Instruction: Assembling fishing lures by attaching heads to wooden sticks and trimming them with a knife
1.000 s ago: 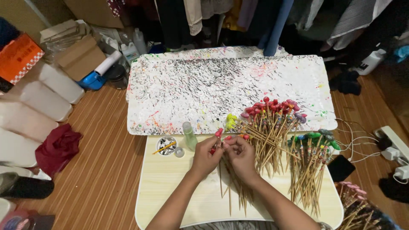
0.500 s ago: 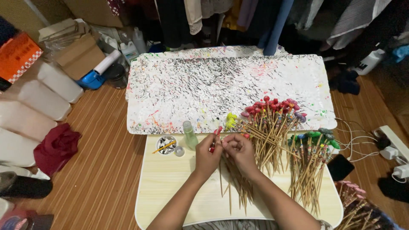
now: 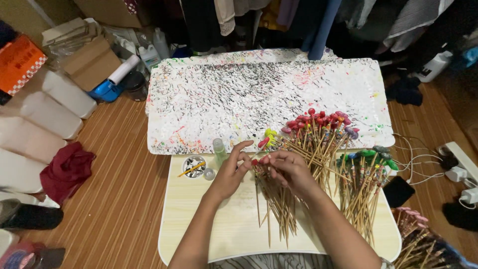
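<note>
A thin wooden stick with a red tip (image 3: 261, 145) sits between both hands at the far edge of the pale tabletop (image 3: 209, 224), seen from the head camera. The left hand (image 3: 230, 172) pinches its shaft, grip closed on it with two fingers raised. The right hand (image 3: 288, 168) curls loosely just beside it; whether its grip actually clamps the stick cannot be told. Under the hands lies a pile of plain sticks (image 3: 276, 209). To the right are red-tipped sticks (image 3: 318, 124) and green-tipped sticks (image 3: 366, 169). A paint-speckled white board (image 3: 224, 94) lies beyond. On the floor at far left are an orange checked box (image 3: 17, 62) and a brown cardboard box (image 3: 89, 62).
</note>
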